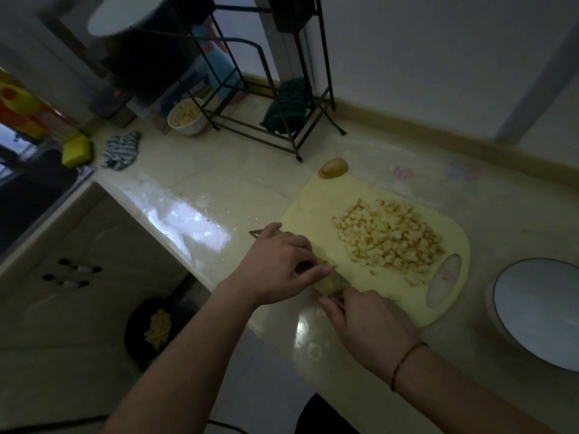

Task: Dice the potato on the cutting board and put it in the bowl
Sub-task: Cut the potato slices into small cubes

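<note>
Both hands meet at the near-left edge of the cutting board [316,195]. The left hand [279,264] lies over the knife [257,234], fingers curled around it; the right hand [369,330] grips the potato piece [332,281]. Diced potato [391,236] is heaped mid-board; the bowl [539,311] sits right of the board on the tabletop [203,183]. No writing is legible.

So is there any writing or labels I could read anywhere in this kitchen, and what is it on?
None can be read.
Cutting board handle patch: pinkish marks, too blurred.
Countertop pink mark and purple mark: too faint.
Colourful packaging at far left: blurred, no legible words.
</note>
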The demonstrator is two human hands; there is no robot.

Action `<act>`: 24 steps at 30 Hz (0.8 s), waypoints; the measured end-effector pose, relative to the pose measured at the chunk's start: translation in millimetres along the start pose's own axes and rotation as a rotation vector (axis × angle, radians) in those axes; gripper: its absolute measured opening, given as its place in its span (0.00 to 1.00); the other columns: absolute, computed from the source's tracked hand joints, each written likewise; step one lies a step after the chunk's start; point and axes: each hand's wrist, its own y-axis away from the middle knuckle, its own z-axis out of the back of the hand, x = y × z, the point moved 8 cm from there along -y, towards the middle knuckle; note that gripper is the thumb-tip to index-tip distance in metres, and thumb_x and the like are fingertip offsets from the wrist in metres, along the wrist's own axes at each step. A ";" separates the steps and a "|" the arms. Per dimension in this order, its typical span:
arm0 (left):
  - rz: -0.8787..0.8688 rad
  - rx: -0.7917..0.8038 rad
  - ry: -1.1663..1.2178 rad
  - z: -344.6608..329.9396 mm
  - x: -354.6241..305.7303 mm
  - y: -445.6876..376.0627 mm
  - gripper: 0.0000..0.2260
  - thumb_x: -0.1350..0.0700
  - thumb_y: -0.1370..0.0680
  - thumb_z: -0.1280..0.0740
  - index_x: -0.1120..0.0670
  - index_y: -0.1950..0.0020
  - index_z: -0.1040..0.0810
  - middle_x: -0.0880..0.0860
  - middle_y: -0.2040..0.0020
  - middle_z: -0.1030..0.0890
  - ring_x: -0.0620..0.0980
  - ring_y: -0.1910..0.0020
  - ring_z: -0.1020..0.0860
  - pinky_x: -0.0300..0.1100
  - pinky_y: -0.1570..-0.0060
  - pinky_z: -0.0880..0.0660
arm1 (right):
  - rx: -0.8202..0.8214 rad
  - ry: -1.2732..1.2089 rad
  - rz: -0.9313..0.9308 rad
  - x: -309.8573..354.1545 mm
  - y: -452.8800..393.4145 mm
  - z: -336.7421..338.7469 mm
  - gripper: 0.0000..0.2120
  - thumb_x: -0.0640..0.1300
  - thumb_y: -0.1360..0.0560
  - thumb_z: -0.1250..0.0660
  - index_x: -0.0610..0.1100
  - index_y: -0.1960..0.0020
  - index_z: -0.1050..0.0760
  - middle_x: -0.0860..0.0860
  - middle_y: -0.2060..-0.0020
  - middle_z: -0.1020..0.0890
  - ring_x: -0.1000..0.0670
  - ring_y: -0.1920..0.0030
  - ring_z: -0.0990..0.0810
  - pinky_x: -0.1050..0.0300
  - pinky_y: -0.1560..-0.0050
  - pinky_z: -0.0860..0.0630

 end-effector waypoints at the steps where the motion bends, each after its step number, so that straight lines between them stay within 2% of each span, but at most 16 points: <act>1: 0.002 0.030 -0.013 -1.3 -0.1 -0.4 0.30 0.30 0.22 0.51 0.45 0.49 0.15 0.43 0.50 0.19 0.43 0.47 0.22 0.51 0.29 0.43 | 0.006 0.015 0.014 1.7 2.2 -0.2 0.24 0.64 0.20 0.53 0.48 0.48 0.27 0.48 0.55 0.18 0.46 0.54 0.19 0.55 0.61 0.33; 4: -0.019 0.116 -0.033 -3.2 -2.7 -2.2 0.32 0.29 0.23 0.53 0.45 0.46 0.15 0.43 0.47 0.18 0.43 0.43 0.23 0.52 0.28 0.43 | 0.016 0.010 0.024 5.0 9.1 -0.1 0.25 0.65 0.21 0.53 0.49 0.48 0.26 0.48 0.54 0.18 0.47 0.52 0.19 0.55 0.60 0.33; 5: -0.044 0.085 0.000 3.0 -4.2 -1.4 0.31 0.30 0.22 0.51 0.47 0.46 0.15 0.43 0.46 0.17 0.44 0.42 0.23 0.53 0.29 0.41 | 0.013 0.000 0.025 5.7 11.1 -0.6 0.25 0.65 0.21 0.53 0.49 0.49 0.26 0.48 0.54 0.18 0.47 0.52 0.19 0.54 0.59 0.31; 6: -0.072 -0.017 0.055 16.3 -4.2 -0.2 0.29 0.32 0.21 0.48 0.49 0.46 0.15 0.45 0.47 0.17 0.46 0.43 0.22 0.52 0.31 0.38 | 0.008 -0.025 0.028 5.7 12.5 -0.6 0.25 0.65 0.21 0.53 0.49 0.51 0.25 0.48 0.55 0.18 0.47 0.53 0.19 0.54 0.58 0.30; 8: -0.061 -0.397 0.223 58.9 10.1 10.2 0.24 0.39 0.18 0.43 0.55 0.48 0.15 0.52 0.48 0.16 0.52 0.46 0.21 0.50 0.39 0.30 | -0.003 -0.133 0.030 3.7 14.5 0.1 0.25 0.65 0.22 0.51 0.48 0.59 0.26 0.48 0.60 0.18 0.48 0.56 0.19 0.52 0.57 0.28; 10: 0.077 -0.842 0.340 97.7 44.9 40.2 0.16 0.50 0.16 0.40 0.60 0.48 0.17 0.56 0.51 0.18 0.57 0.49 0.21 0.51 0.46 0.26 | 0.021 -0.282 -0.001 -2.3 15.6 2.4 0.26 0.64 0.22 0.47 0.45 0.66 0.29 0.49 0.68 0.21 0.52 0.64 0.22 0.56 0.60 0.31; 11: 0.161 -1.016 0.332 106.8 60.8 57.9 0.13 0.56 0.17 0.40 0.62 0.49 0.19 0.57 0.52 0.19 0.58 0.51 0.21 0.53 0.50 0.25 | 0.042 -0.349 -0.034 -7.0 16.4 4.2 0.27 0.63 0.22 0.47 0.44 0.68 0.31 0.50 0.72 0.23 0.55 0.69 0.25 0.57 0.63 0.33; 12: 0.243 -1.119 0.288 107.6 73.9 72.2 0.11 0.59 0.18 0.40 0.63 0.51 0.20 0.57 0.54 0.21 0.57 0.53 0.22 0.55 0.53 0.25 | 0.077 -0.431 -0.077 -11.9 17.6 6.7 0.27 0.64 0.23 0.47 0.44 0.69 0.33 0.50 0.74 0.25 0.56 0.73 0.28 0.58 0.67 0.35; 13: 0.300 -1.132 0.223 101.2 82.5 79.1 0.09 0.61 0.19 0.38 0.64 0.52 0.21 0.57 0.55 0.21 0.56 0.54 0.23 0.56 0.54 0.25 | 0.120 -0.557 -0.149 -18.5 20.6 8.8 0.27 0.66 0.24 0.48 0.44 0.69 0.34 0.50 0.75 0.28 0.56 0.77 0.31 0.58 0.72 0.35; 14: 0.297 -1.059 0.158 89.6 84.7 77.3 0.07 0.60 0.21 0.36 0.64 0.52 0.21 0.58 0.54 0.21 0.56 0.53 0.24 0.56 0.53 0.25 | 0.157 -0.717 -0.235 -25.5 25.1 11.0 0.26 0.66 0.25 0.47 0.45 0.67 0.35 0.49 0.76 0.30 0.54 0.79 0.34 0.58 0.77 0.39; 15: 0.228 -0.920 0.113 73.4 80.1 67.5 0.07 0.59 0.22 0.34 0.63 0.51 0.21 0.59 0.52 0.20 0.57 0.51 0.23 0.56 0.51 0.25 | 0.201 -0.870 -0.334 -32.9 30.5 11.9 0.25 0.66 0.25 0.46 0.45 0.66 0.35 0.49 0.76 0.33 0.52 0.80 0.37 0.61 0.77 0.43; 17: -0.021 -0.569 0.049 31.6 58.1 37.9 0.10 0.56 0.23 0.30 0.60 0.45 0.19 0.58 0.45 0.19 0.58 0.45 0.22 0.56 0.45 0.26 | 0.249 -1.030 -0.455 -45.7 40.0 17.7 0.24 0.66 0.24 0.45 0.46 0.65 0.35 0.49 0.76 0.36 0.51 0.79 0.41 0.61 0.74 0.45; 19: -0.249 -0.325 -0.014 -0.8 32.4 14.3 0.15 0.51 0.22 0.29 0.57 0.38 0.19 0.55 0.36 0.20 0.58 0.37 0.24 0.55 0.39 0.27 | 0.252 -1.109 -0.509 -56.0 44.4 23.7 0.24 0.66 0.25 0.44 0.46 0.64 0.35 0.49 0.75 0.38 0.51 0.77 0.44 0.59 0.72 0.48; 21: -0.363 -0.214 -0.035 -18.9 18.0 -3.5 0.18 0.47 0.19 0.33 0.54 0.33 0.21 0.53 0.30 0.23 0.58 0.31 0.27 0.53 0.35 0.30 | 0.240 -1.129 -0.524 -63.2 46.5 27.5 0.24 0.66 0.26 0.43 0.45 0.63 0.36 0.48 0.74 0.40 0.51 0.76 0.45 0.58 0.71 0.49; 24: -0.407 -0.137 -0.021 -38.9 12.1 -17.9 0.17 0.46 0.18 0.38 0.51 0.33 0.20 0.51 0.30 0.23 0.57 0.30 0.27 0.56 0.34 0.29 | 0.243 -1.072 -0.538 -67.7 50.6 28.6 0.25 0.67 0.27 0.43 0.45 0.65 0.36 0.47 0.74 0.40 0.51 0.76 0.45 0.58 0.71 0.49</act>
